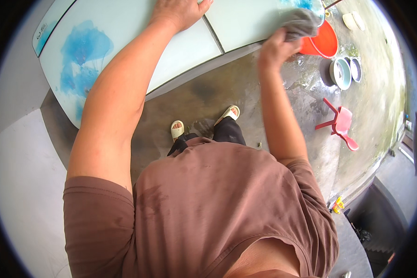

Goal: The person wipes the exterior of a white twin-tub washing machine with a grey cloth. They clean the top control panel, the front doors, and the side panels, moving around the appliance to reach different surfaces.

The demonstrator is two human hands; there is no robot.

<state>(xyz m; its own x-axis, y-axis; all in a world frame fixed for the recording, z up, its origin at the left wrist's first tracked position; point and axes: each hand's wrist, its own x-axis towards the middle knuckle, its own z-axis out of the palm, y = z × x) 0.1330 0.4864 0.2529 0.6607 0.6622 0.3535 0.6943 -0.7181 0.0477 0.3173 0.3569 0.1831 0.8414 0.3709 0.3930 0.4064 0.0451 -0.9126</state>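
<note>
A pale panel with blue flower prints and dark seams (187,52), its material not clear, spans the top of the view. My left hand (182,12) rests on it near a dark seam, with no object seen in it; the picture's top edge cuts off part of the hand. My right hand (278,50) grips a wet-looking grey cloth (300,25) at the panel's right end, blurred by motion. Just beyond that hand, an orange-red plastic bucket (325,40) stands partly hidden behind the cloth and the panel's corner.
Two basins, one pale green (346,73) and another beside it (356,69), are on the wet concrete floor (299,90). A small red plastic chair (343,120) lies nearer. A cream container (352,21) is at the far right. My slippered feet are below the panel's edge.
</note>
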